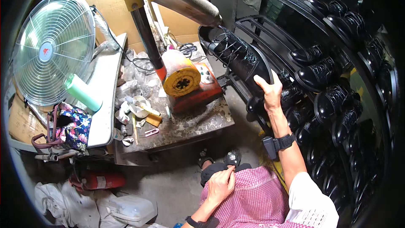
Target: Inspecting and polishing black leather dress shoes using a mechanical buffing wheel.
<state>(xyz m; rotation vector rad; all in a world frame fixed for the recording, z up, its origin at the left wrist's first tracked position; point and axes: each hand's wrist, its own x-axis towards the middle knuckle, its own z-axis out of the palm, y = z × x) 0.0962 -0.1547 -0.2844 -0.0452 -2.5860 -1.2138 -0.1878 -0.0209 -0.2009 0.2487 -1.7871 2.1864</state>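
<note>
In my right hand (270, 90) is a black lace-up leather shoe (237, 57), gripped at one end with the thumb over the top. The shoe is raised past the right edge of the workbench, laces upward. Its opening lies at the tip of a hot-air blower's grey barrel (190, 6); whether they touch I cannot tell. My left hand (221, 184) lies on my lap over a pink checked apron (257, 190), fingers stretched out and holding nothing.
A yellow-and-red machine base (192, 88) stands on the stained workbench (198, 128) among cups and brushes. At right, a metal rack (291, 2) holds several black shoes (314, 74). A large fan (55, 48) and a green bottle (83, 92) are at left.
</note>
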